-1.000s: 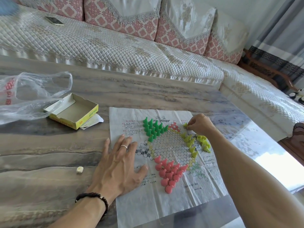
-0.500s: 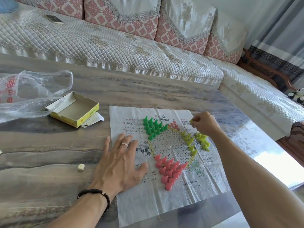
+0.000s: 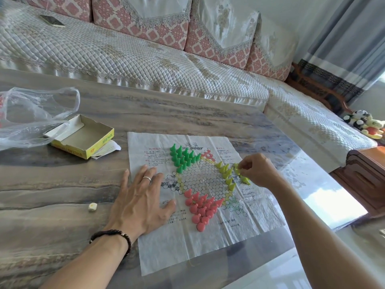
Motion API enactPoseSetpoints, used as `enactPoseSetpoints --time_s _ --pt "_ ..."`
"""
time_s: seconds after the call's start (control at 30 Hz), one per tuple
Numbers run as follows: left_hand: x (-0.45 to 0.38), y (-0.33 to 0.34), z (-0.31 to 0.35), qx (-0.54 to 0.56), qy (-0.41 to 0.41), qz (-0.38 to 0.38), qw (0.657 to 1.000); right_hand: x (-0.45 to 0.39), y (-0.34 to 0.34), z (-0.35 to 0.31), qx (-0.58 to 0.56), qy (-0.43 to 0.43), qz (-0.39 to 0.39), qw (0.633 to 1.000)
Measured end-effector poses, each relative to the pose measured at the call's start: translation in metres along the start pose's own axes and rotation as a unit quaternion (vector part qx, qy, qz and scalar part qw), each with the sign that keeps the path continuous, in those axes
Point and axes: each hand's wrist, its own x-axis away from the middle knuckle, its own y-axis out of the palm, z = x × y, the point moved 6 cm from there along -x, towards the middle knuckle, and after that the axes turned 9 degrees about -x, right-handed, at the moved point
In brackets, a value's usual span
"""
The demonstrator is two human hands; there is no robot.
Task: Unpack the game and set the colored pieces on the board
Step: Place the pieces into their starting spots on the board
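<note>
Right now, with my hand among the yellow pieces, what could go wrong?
1. The right hand pinches a piece amid the crowded yellow pieces; knuckles or wrist could tip neighbours.
2. The board is thin creased paper; if the left hand pressing its edge lifts or slides, every standing piece may topple.
3. The die lies loose by the left wrist and could get knocked.

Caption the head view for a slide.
Left hand flat on the paper board; right hand pinches a yellow piece beside green pieces and pink pieces.
</note>
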Motion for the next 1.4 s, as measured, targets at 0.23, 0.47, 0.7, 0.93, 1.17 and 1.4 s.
enactPoseSetpoints --time_s 0.23,0.47,0.7,0.93,1.17,1.4 --pt "0.000 0.000 -0.001 -0.005 -0.001 -0.002 1.000 0.003 0.018 0.002 0.009 -0.003 -0.037 0.999" --pt "0.000 0.001 -0.002 -0.002 0.000 -0.004 1.000 0.002 0.023 0.005 0.003 -0.002 -0.026 1.000" --pt "0.000 0.002 -0.002 0.001 0.003 -0.003 1.000 0.004 0.020 0.011 -0.013 0.002 -0.028 1.000" --pt "0.000 0.002 -0.002 0.006 0.005 0.008 1.000 0.012 -0.012 0.031 0.003 0.013 0.037 0.999" --pt "-0.001 0.003 -0.003 0.009 0.003 0.013 1.000 0.021 0.001 0.043 -0.015 0.009 0.041 0.999" --pt "-0.002 0.005 -0.003 0.005 0.001 0.009 1.000 0.024 0.010 0.045 0.000 -0.009 0.055 0.998"
